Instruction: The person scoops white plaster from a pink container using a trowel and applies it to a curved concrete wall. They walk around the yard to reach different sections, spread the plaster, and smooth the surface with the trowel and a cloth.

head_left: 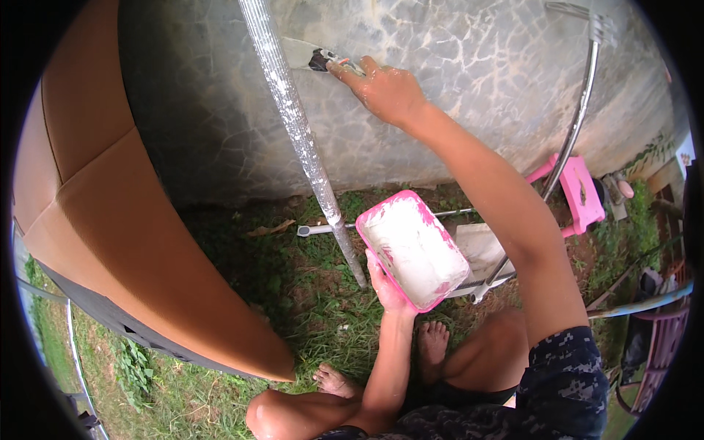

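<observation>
My right hand [385, 88] is closed round the handle of a putty knife [318, 60]. Its pale blade [296, 53] lies against the grey, crackle-marked wall [469, 44], partly behind a pole. Lower down, my left hand [389, 287] holds up a pink plastic tub [405, 194] from its near left side, most of the fingers hidden beneath it. Thick white paste [418, 242] fills part of the tub and smears its inner walls. White specks dot my right hand.
A paint-spattered metal pole [297, 121] slants between me and the wall. On the left stands a large brown upholstered piece [176, 235]. To the right are a curved chrome rail [584, 92] and a pink stool [583, 196]. Grass [315, 293] covers the ground around my bare feet.
</observation>
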Tool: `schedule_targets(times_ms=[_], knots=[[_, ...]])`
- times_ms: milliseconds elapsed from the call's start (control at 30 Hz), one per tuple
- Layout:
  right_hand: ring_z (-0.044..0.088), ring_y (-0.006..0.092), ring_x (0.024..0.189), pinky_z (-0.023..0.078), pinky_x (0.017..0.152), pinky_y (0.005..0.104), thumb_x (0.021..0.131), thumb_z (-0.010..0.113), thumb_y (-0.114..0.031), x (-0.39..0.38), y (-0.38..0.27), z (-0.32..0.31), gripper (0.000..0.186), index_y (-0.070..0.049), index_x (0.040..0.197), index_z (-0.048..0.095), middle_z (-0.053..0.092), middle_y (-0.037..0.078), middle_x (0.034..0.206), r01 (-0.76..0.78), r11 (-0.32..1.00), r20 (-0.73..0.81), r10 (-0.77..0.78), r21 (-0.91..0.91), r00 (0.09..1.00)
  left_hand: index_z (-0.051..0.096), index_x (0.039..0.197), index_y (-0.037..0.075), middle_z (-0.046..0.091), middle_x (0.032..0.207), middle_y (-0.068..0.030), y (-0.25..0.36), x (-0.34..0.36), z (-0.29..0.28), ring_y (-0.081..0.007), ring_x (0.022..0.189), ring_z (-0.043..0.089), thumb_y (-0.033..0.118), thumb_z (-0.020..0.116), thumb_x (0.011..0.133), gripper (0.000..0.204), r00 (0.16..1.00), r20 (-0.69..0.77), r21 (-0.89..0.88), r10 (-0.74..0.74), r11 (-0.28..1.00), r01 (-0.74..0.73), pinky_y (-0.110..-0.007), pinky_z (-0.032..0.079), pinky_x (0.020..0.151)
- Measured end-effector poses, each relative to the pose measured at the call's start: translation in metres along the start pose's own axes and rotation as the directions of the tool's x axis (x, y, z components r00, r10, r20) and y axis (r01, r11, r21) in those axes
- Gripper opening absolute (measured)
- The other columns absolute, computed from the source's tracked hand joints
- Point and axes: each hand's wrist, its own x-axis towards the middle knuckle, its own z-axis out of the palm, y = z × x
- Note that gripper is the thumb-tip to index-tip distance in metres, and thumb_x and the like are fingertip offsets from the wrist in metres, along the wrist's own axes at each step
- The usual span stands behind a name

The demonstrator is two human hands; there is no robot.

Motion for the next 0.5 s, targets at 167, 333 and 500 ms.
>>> schedule_targets(times_ms=[167, 333, 500], knots=[[0.069, 0.0325, 0.069, 0.058, 0.055, 0.0404, 0.087, 0.056, -0.011, -0.016, 0.014, -0.002, 0.063, -0.031, 0.144, 0.04, 0.059, 0.02, 0.11, -0.004, 1.0, 0.046, 0.004, 0.012, 0.999, 0.043, 0.141, 0.01, 0.051, 0.138, -0.0097, 0.016, -0.001, 0.002, -0.0277, 0.123, 0.052, 0.058, 0.042, 0.096, 0.066, 0.997, -0.025, 0.016, 0.079, 0.997, -0.079, -0.044, 0.043, 0.104], [0.069, 0.0342, 0.074, 0.058, 0.062, 0.0438, 0.091, 0.056, -0.016, -0.038, 0.018, -0.019, 0.057, -0.031, 0.144, 0.039, 0.06, 0.021, 0.109, -0.028, 0.998, 0.085, 0.023, 0.061, 0.996, 0.043, 0.141, 0.011, 0.052, 0.137, -0.0097, 0.021, -0.008, 0.007, -0.0278, 0.122, 0.052, 0.058, 0.042, 0.096, 0.065, 0.998, -0.007, -0.023, 0.069, 0.997, -0.069, -0.044, 0.043, 0.104], [0.066, 0.035, 0.084, 0.055, 0.07, 0.0431, 0.095, 0.056, -0.025, -0.03, -0.002, -0.026, 0.048, -0.024, 0.141, 0.043, 0.064, 0.02, 0.101, -0.175, 0.823, 0.216, 0.065, 0.54, 0.974, 0.043, 0.141, 0.011, 0.052, 0.138, -0.0094, 0.009, -0.008, 0.007, -0.0275, 0.121, 0.054, 0.058, 0.041, 0.097, 0.065, 0.998, 0.055, 0.002, -0.041, 0.999, 0.041, -0.044, 0.043, 0.104]])
